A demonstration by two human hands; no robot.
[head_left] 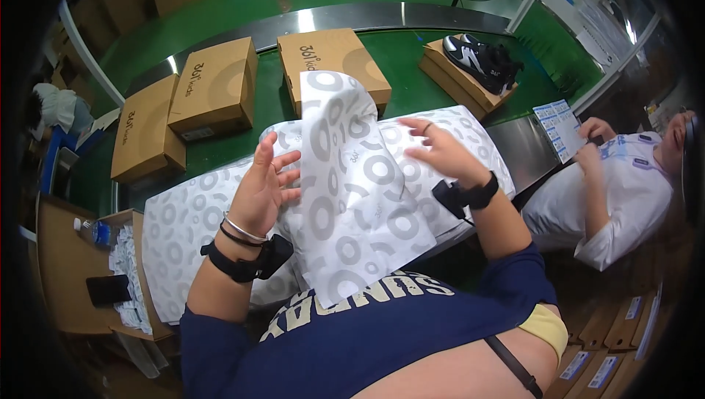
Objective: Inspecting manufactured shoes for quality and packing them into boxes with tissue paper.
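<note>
A loose sheet of white tissue paper with grey ring prints stands up curled in front of me, its lower end against my shirt. At its left edge is my left hand, fingers spread and thumb up; whether the fingertips touch the sheet, I cannot tell. My right hand is to the right of the sheet, above the paper stack, with its fingers apart and nothing in them. Wide stacks of the same printed paper lie underneath, on both sides of the sheet.
Closed brown shoe boxes sit on the green conveyor belt beyond the paper. Black-and-white sneakers rest on another box at far right. Left is an open carton with small white packets, a phone and a bottle. A co-worker holds a label sheet.
</note>
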